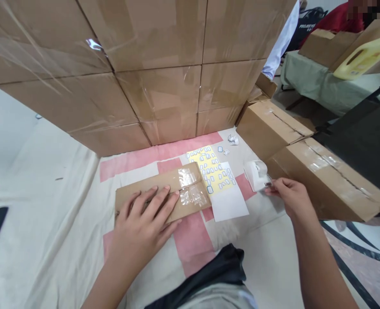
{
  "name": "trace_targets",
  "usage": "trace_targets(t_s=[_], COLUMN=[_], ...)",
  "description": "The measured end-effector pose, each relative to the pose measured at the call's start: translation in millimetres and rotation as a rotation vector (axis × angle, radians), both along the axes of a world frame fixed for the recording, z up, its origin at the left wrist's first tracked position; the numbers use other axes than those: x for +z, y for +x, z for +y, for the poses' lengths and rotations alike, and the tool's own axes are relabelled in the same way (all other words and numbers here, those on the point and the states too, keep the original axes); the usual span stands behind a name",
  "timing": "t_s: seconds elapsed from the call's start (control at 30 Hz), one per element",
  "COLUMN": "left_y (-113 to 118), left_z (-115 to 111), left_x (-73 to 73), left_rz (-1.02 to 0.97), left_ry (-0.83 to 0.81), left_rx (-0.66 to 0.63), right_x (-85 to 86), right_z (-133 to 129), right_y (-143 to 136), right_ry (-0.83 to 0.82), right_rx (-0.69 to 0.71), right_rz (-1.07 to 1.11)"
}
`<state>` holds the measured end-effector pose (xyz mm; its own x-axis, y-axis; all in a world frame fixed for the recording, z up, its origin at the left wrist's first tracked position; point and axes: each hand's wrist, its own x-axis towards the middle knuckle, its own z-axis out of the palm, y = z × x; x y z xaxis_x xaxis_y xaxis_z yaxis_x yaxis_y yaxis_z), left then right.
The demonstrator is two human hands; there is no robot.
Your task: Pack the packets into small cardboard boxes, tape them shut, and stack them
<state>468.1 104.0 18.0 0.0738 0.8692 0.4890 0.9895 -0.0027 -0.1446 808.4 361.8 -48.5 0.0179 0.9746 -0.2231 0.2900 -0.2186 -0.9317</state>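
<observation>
since clear tape [193,193] already lies across the three o'clock end of the small carton [172,178], the sealing looks partly done, though how far it runs toward nine o'clock is hidden, because the left hand [149,214] covers that stretch. judging by the right hand [288,193] at the white dispenser [257,175], more taping seems to be left.

the small carton lies flat on the striped cloth [190,244], at about eleven o'clock from the person. its long axis runs from just below nine to just above three o'clock, so the taped end points toward the yellow sheet [214,174] and the white sheet [230,206]; whether that end rests on their edges i cannot tell. the stack of cartons [164,98] stands beyond, at twelve o'clock.

the left fingers are spread and laid over the top, pressing rather than gripping. the right fingers are pinched together at the dispenser's near corner, well apart from the small carton at three o'clock; whether a tape end sits between them is too small to tell.
</observation>
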Motion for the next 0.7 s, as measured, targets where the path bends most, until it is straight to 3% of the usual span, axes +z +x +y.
trace_targets(t_s=[0.17,0.27,0.7], left_y=[-3,-3,-2], left_z=[-3,-4,-4], left_x=[0.1,-0.7,0.9], left_rz=[-0.008,-0.009,0.022], left_ry=[0.003,0.002,-0.001], left_rx=[-0.024,-0.023,-0.015], right_x=[-15.3,-21.6,-23.1], right_z=[-24,-30,-35], right_y=[-4,-7,-19], right_ry=[0.301,0.366,0.160], right_rx=[0.015,0.016,-0.146], right_rz=[0.131,0.139,0.346])
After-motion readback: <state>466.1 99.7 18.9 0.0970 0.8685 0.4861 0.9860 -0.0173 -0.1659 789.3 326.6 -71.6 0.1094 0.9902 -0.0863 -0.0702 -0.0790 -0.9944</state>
